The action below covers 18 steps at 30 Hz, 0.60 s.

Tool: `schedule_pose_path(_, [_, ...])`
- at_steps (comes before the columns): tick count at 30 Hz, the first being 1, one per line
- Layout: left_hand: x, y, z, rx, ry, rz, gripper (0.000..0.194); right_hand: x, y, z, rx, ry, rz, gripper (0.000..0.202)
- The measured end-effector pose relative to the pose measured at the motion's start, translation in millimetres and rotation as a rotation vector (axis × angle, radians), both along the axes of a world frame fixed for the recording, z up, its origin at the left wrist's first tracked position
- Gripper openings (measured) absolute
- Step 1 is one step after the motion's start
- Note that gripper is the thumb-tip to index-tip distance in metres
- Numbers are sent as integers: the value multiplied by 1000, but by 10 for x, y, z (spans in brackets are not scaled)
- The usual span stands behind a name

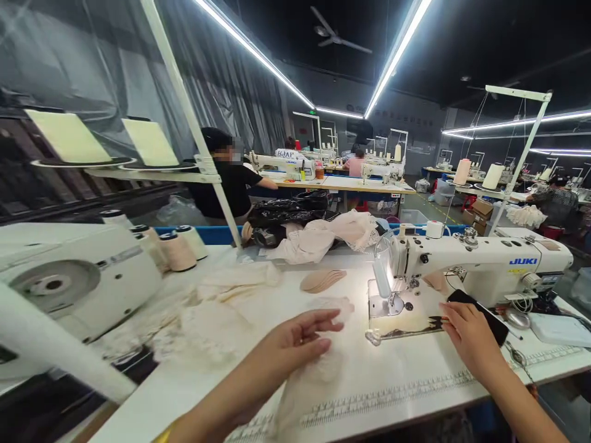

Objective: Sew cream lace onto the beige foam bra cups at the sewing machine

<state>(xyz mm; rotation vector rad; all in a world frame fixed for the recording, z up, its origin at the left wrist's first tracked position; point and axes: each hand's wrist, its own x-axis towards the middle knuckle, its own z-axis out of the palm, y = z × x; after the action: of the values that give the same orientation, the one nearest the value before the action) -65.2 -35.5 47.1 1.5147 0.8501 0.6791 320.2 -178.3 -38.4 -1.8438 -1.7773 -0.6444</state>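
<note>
My left hand (302, 338) hovers low over the table, thumb and fingers apart with nothing gripped between them. Under and beyond it lies sheer cream fabric (318, 372), blurred and hanging over the front edge. My right hand (475, 338) is at the right end of the sewing machine (471, 258) bed. Its fingers are bent together around a small black thing (435, 322) at the tips, too unclear to name. A black phone (484, 317) lies partly behind that hand. The lit needle area (392, 301) has no fabric under the presser foot.
Beige curved pads (322, 280) lie behind my left hand. Cream lace fabric (217, 314) covers the left side near thread cones (178, 252). A garment heap (318, 237) sits at the back. A printed ruler (392, 394) runs along the front. A co-worker (231, 178) sits ahead.
</note>
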Motion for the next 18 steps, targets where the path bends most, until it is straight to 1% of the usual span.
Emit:
schedule_pose_path(2, [150,-139,-72,-53,21,-64,63,14,129,-65,-67,39,-4,25])
schedule_pose_path(5, [323,-267,-75,-105,14,-129,67,-95,231,-115,-92,91,21,36])
schedule_pose_path(8, [421,-331,-39,-124,-13,-165,68,-444,177,-41,-139,212,80,37])
schedule_pose_path(10, [451,-351,-26,-133,-46,-188,69,-762,108,70,-193,361,185,26])
schedule_pose_path(11, [458,-356,-24,-137,-62,-199,70,-917,83,132,-178,345,245,22])
schedule_pose_path(12, [461,-357,-27,-139,-73,-210,71,-1058,71,193,-151,273,302,20])
schedule_pose_path(13, [462,-358,-33,-137,-81,-217,71,-1178,73,247,-120,186,328,18])
schedule_pose_path(15, [463,-361,-57,-126,-85,-231,72,-1350,114,323,-53,47,345,19])
schedule_pose_path(18, [470,-379,-107,-106,-62,-237,72,-1490,211,344,44,-45,345,22])
